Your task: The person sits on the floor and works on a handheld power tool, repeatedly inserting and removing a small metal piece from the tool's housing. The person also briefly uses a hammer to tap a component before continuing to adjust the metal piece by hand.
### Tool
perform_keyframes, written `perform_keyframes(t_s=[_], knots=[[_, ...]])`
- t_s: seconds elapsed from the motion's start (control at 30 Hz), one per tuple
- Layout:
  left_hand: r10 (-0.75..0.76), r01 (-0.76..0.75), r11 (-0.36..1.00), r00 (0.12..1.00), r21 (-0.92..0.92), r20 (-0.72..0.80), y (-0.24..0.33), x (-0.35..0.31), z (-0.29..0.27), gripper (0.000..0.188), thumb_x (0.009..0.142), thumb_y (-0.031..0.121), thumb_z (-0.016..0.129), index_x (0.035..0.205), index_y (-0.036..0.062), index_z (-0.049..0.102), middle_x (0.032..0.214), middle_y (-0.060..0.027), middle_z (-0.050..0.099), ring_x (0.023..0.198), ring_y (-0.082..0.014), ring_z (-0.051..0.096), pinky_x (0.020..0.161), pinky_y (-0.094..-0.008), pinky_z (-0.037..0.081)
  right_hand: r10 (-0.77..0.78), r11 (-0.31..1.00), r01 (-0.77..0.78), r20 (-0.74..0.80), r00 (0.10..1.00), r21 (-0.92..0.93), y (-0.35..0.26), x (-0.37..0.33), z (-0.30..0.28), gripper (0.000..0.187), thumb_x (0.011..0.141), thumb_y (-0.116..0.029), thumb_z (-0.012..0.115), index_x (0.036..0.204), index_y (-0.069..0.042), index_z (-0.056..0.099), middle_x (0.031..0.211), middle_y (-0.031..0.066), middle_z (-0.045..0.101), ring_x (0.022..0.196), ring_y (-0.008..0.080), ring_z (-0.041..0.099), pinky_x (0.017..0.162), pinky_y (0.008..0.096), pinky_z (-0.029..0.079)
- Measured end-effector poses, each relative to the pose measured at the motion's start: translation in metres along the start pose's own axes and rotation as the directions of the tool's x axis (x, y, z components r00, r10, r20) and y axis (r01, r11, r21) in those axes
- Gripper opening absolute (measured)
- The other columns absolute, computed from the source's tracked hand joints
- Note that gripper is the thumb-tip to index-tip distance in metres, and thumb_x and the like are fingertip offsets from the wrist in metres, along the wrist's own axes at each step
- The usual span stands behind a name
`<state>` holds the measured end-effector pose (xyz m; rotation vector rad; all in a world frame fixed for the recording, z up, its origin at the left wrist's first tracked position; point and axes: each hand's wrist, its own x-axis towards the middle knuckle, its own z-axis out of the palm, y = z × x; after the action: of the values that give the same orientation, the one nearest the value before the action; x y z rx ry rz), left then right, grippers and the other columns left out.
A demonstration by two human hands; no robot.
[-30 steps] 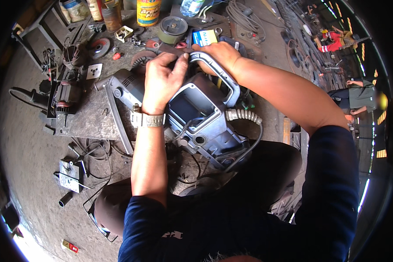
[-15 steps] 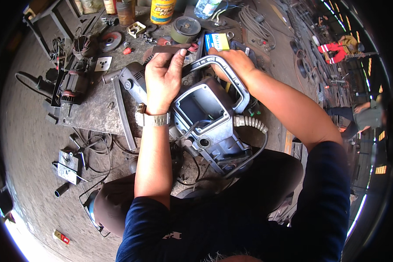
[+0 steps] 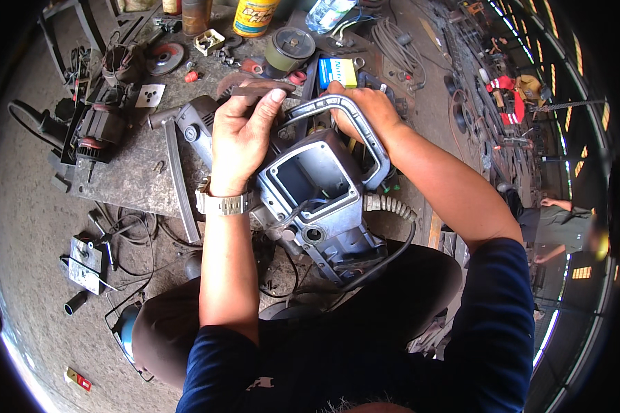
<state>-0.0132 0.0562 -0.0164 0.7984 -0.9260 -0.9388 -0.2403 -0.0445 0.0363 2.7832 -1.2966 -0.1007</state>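
Observation:
A grey power tool housing (image 3: 337, 230) with a square open cavity leans near my knees, and its loop-shaped handle (image 3: 372, 134) points away from me. My left hand (image 3: 244, 134) is closed, pinching a dark brown strip (image 3: 262, 88) that looks like folded sandpaper between thumb and fingers. It is above the left side of the housing. My right hand (image 3: 368, 113) reaches behind the loop handle with its fingers curled. The handle hides part of those fingers and whatever they hold. A ribbed cable sleeve (image 3: 391, 204) leaves the housing on the right.
Beyond my hands the metal bench (image 3: 134, 168) carries a yellow bottle (image 3: 255, 17), a round olive container (image 3: 289, 51), a blue-yellow box (image 3: 337, 72) and a grinding disc (image 3: 165, 58). A motor part (image 3: 100, 127) is at left. Cables lie on the floor. Another person (image 3: 561, 227) is at far right.
The view has shifted a little, so most things appear slightly further left. My left hand still pinches the brown strip, and my right hand stays behind the handle.

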Motion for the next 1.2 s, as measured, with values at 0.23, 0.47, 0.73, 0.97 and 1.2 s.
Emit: perform_keyframes(t_s=[0.23,0.47,0.73,0.97,1.2], knots=[[-0.158,0.124,0.94,0.984,-0.317,-0.082,0.009,-0.001,0.015,0.011,0.105,0.006,0.068,0.114,0.0003,0.066,0.091,-0.0073,0.073,0.077,-0.0125,0.071,0.069,-0.0253,0.055,-0.026,1.0,0.026,0.035,0.999,0.012,0.0,0.0,-0.003,0.019,0.102,-0.024,0.051,0.114,-0.011,0.057,0.088,0.0212,0.075,0.083,0.0467,0.073,0.072,0.0606,0.058],[-0.149,0.169,0.965,0.982,-0.2,0.115,0.018,-0.011,0.011,0.012,0.107,0.005,0.062,0.117,-0.0032,0.062,0.095,-0.0085,0.074,0.089,-0.0126,0.068,0.082,-0.0278,0.054,-0.01,1.0,0.011,0.025,1.0,-0.018,0.0,0.0,0.002,0.018,0.102,-0.023,0.05,0.114,-0.011,0.056,0.088,0.0208,0.076,0.083,0.0463,0.074,0.07,0.0605,0.058],[0.226,-0.29,0.899,0.949,0.33,0.218,0.024,-0.02,0.009,0.021,0.09,-0.006,0.075,0.11,-0.0007,0.079,0.107,-0.0149,0.078,0.1,-0.0271,0.076,0.089,-0.0347,0.059,-0.038,0.999,0.038,0.001,0.999,0.013,0.001,0.0,-0.001,0.018,0.101,-0.021,0.053,0.116,-0.012,0.057,0.087,0.0201,0.075,0.081,0.0452,0.074,0.069,0.059,0.058],[0.254,-0.364,0.808,0.924,0.463,0.284,0.029,-0.032,0.012,0.027,0.095,-0.001,0.071,0.121,0.0022,0.076,0.116,-0.0166,0.075,0.106,-0.0343,0.074,0.093,-0.0395,0.059,-0.035,0.998,0.034,0.007,0.999,0.046,-0.005,0.002,-0.009,0.022,0.097,-0.019,0.057,0.118,-0.016,0.057,0.083,0.0206,0.074,0.078,0.0459,0.073,0.067,0.059,0.057],[0.304,-0.412,0.771,0.908,0.486,0.287,0.031,-0.035,0.015,0.029,0.094,-0.002,0.071,0.123,0.0005,0.074,0.118,-0.0183,0.073,0.107,-0.0358,0.073,0.094,-0.04,0.059,-0.048,0.997,0.049,-0.018,0.999,0.065,-0.005,0.004,-0.006,0.024,0.095,-0.019,0.061,0.119,-0.02,0.055,0.079,0.0199,0.073,0.075,0.0473,0.072,0.066,0.0587,0.056]])
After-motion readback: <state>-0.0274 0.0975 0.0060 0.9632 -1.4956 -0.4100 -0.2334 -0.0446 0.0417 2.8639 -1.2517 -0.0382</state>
